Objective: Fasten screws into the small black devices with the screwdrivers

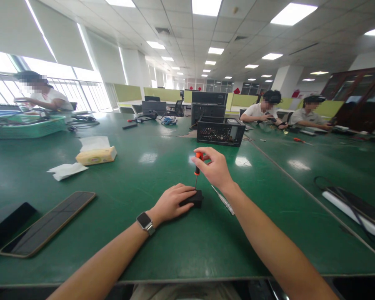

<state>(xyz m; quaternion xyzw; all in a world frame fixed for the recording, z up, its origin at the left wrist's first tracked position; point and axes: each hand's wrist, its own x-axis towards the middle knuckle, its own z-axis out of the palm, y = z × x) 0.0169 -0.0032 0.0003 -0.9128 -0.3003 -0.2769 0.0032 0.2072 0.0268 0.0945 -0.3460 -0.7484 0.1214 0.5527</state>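
On the green table lies a small black box, gripped from its left side by my left hand, with fingers over the top and the thumb along the near side. My right hand pinches the handle of an orange and black screwdriver. The screwdriver stands upright, its tip down at the top of the black box; the exact point of contact is too small to make out. Just right of the box, a slim clear-handled tool rests on the table, close to my right forearm.
Left are a phone, a black block, a tissue pack and a crumpled tissue. An open computer case stands ahead. A cabled white device lies right. A green basket and several people sit farther off.
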